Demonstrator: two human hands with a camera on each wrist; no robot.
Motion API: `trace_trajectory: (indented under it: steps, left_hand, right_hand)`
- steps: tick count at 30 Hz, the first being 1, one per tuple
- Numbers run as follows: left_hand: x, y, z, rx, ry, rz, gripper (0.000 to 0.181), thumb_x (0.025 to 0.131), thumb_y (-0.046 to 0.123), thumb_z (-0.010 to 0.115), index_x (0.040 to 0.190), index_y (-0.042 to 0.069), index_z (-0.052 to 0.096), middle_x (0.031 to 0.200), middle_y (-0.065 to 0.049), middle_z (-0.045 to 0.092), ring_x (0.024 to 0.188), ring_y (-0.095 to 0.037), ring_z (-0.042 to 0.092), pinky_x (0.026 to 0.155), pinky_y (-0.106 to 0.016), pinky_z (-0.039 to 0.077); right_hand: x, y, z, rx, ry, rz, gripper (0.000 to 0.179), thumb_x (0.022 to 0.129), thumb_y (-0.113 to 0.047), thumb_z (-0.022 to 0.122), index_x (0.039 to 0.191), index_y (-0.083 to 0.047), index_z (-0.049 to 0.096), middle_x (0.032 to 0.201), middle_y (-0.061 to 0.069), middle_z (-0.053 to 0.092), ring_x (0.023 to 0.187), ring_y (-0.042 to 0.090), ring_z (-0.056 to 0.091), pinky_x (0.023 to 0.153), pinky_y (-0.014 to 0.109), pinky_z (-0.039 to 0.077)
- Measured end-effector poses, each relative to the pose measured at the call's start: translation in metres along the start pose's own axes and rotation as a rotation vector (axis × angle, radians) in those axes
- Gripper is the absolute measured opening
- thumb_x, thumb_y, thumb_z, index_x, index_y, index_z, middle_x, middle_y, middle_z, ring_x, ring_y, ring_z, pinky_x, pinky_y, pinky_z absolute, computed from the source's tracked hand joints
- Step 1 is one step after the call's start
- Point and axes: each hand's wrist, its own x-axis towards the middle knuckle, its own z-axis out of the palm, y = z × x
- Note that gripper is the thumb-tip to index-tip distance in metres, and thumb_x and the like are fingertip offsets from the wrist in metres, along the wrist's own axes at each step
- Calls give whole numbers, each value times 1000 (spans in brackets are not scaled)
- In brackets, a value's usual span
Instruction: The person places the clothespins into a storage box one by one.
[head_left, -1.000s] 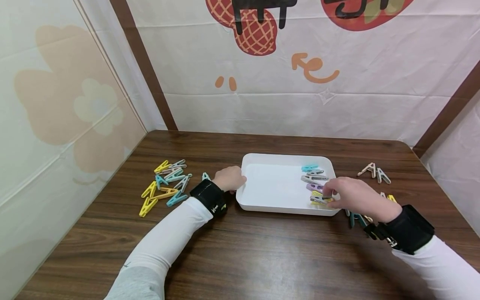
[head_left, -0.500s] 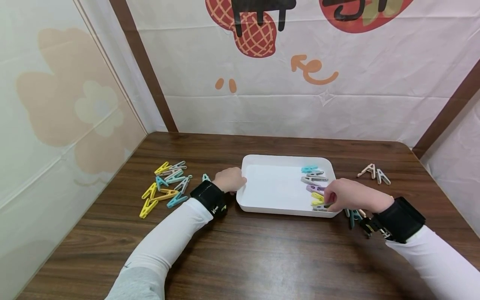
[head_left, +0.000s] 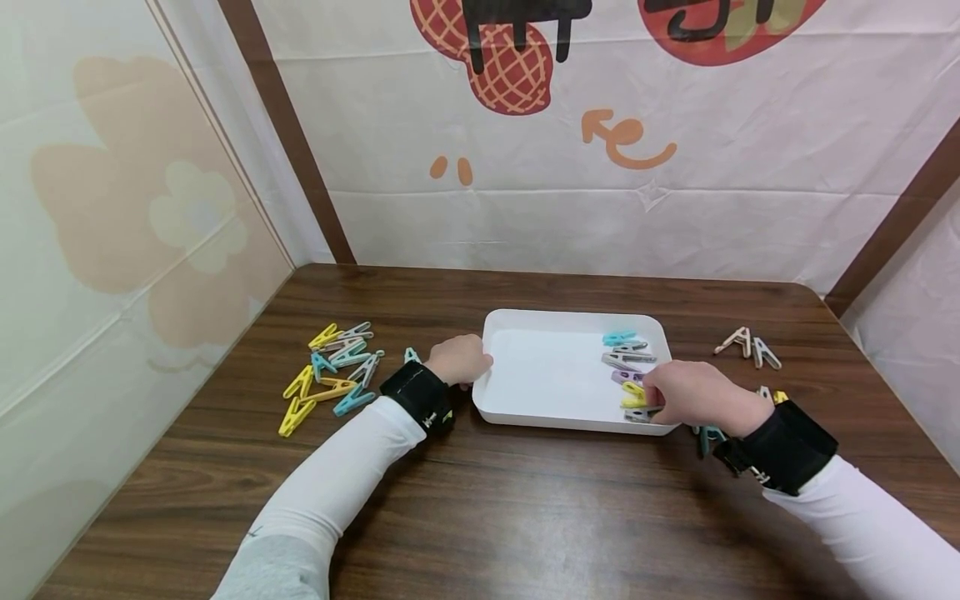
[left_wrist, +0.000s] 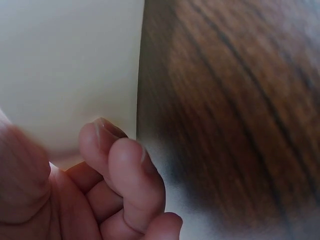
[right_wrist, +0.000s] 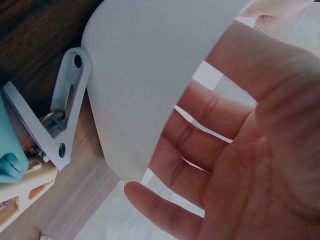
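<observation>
A white tray (head_left: 551, 367) lies on the table, with a row of clothespins along its right side. My left hand (head_left: 457, 360) grips the tray's left rim, thumb on one side and curled fingers (left_wrist: 132, 175) on the other. My right hand (head_left: 697, 393) reaches over the right wall and pinches the end of a grey clothespin (head_left: 639, 415) at the near end of the row. Just behind that lies a yellow clothespin (head_left: 632, 394), then a purple one (head_left: 625, 377), several grey ones and a light-blue one (head_left: 618, 337). The tray wall hides the right fingertips in the right wrist view.
Several yellow, blue, grey and orange clothespins (head_left: 341, 383) lie scattered left of the tray. Two pale clothespins (head_left: 750, 346) sit at the right. Grey (right_wrist: 70, 110), teal (right_wrist: 7, 150) and beige clothespins lie beside the tray's right wall, under my right arm.
My right hand has brought the grey clothespin from over the yellow one down to its near side, and the wrist has shifted slightly left. The left hand stays on the rim.
</observation>
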Motion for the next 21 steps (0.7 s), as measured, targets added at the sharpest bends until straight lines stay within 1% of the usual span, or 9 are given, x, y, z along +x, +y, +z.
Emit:
trace_trajectory:
  steps: [3,9,14,17,21]
  left_hand:
    - [0,-1,1,2,3,1,31,99,22,45,75,8,60,60,-5,62,52,-17,60,52,-31,40]
    - [-1,0,0,-3,2,0,30,99,23,46,76,8,60,60,-5,62,52,-17,61,53,-31,41]
    - [-1,0,-2,5,12,1,30,98,23,45,76,8,60,58,-5,62,52,-17,60,55,-32,42]
    - [-1,0,-1,8,14,3,31,99,23,45,75,8,60,57,-5,62,51,-17,60,56,-33,42]
    - [-1,0,1,1,4,0,31,99,23,45,76,8,60,58,-5,62,52,-17,60,56,-33,42]
  right_hand:
    - [-1,0,1,-9,15,-3,26,73,-18,81,69,-18,55,63,-7,41,59,11,38,52,28,28]
    - [-2,-1,-2,7,13,8,25,74,-21,82,72,-17,58,65,-7,44,60,12,40,53,28,30]
    - [-4,-1,-5,53,19,24,23,76,-23,83,75,-17,60,68,-7,49,62,11,43,54,29,34]
    - [-6,1,-8,101,43,27,21,78,-23,81,77,-17,61,69,-7,52,62,11,45,55,29,36]
    - [-9,5,-11,126,116,12,19,81,-23,78,77,-17,61,69,-8,52,62,10,45,57,30,38]
